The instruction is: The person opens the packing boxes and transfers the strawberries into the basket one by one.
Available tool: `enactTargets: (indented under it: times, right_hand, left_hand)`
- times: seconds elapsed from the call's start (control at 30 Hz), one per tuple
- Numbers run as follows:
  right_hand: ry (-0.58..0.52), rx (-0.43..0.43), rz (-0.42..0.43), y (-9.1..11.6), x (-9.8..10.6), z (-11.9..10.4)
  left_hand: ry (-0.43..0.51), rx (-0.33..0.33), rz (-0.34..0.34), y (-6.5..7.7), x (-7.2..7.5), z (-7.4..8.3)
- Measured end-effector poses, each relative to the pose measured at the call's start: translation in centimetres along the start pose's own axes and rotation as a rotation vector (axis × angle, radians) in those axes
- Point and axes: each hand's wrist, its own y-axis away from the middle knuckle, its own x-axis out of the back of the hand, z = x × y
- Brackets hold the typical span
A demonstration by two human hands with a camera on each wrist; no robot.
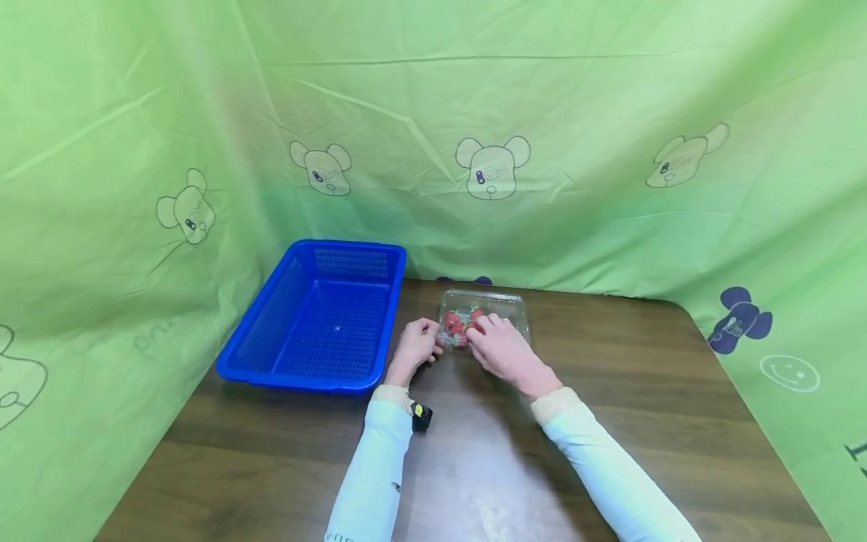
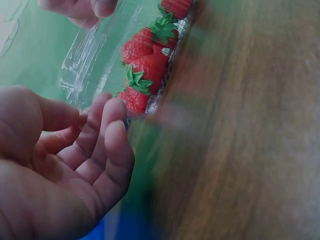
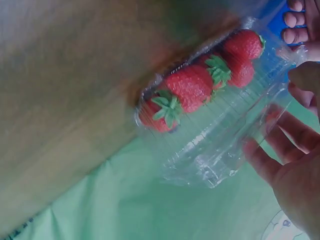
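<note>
A clear plastic clamshell box (image 1: 511, 302) sits on the wooden table with several red strawberries (image 1: 453, 324) inside, their green leafy caps showing. My left hand (image 1: 415, 346) is at the box's near left corner; in the left wrist view its thumb and fingertips pinch the plastic edge (image 2: 75, 90). From the right, my right hand (image 1: 504, 352) reaches over the box. In the right wrist view, the fingers of that hand (image 3: 292, 162) curl at the rim of the see-through lid (image 3: 210, 160), thumb by its corner. Strawberries (image 3: 190, 87) show through the plastic.
Left of the box stands a blue perforated plastic basket (image 1: 325, 331), its near right corner close to my left wrist. A green printed curtain (image 1: 420, 98) hangs behind and at both sides of the brown table (image 1: 643, 391).
</note>
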Motion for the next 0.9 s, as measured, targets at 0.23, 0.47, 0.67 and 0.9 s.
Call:
enactTargets:
  times: [0.23,0.47,0.67,0.9]
  right_hand:
    - [0.046,0.014,-0.028,-0.2,0.3,-0.3]
    - [0.133,0.089,0.039,-0.2,-0.1,-0.9]
    - [0.196,0.133,0.09,0.2,-0.8,-1.0]
    - [0.219,0.141,0.128,0.3,-1.2,-1.0]
  left_hand:
    - [0.089,0.032,-0.101,-0.2,0.2,-1.0]
    - [0.101,0.032,-0.127,-0.2,0.3,-1.4]
    - [0.137,-0.012,-0.132,0.0,0.4,-1.5]
    - [0.139,0.006,-0.139,0.1,0.3,-1.3]
